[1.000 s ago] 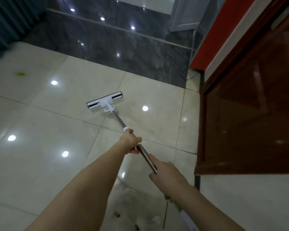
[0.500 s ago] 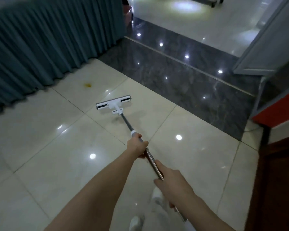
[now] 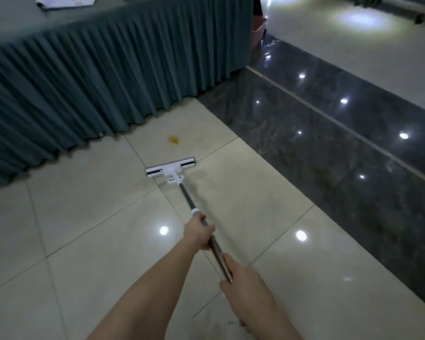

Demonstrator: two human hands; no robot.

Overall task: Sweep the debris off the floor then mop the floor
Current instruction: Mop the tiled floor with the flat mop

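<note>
A person held a flat mop (image 3: 171, 168) on a glossy beige tile floor (image 3: 84, 241), its white head flat on the tiles approx. where four tiles met. Left hand (image 3: 198, 233) gripped the pole just behind a gray collar, fingers curled round it. Right hand (image 3: 243, 278) gripped farther back, fingers wrapped round the metal shaft. A small yellow-brown stain (image 3: 173, 140) lay just ahead of the mop head, near a pleated teal table skirt (image 3: 84, 82). A dark marble strip (image 3: 329, 143) ran along the rt.
</note>
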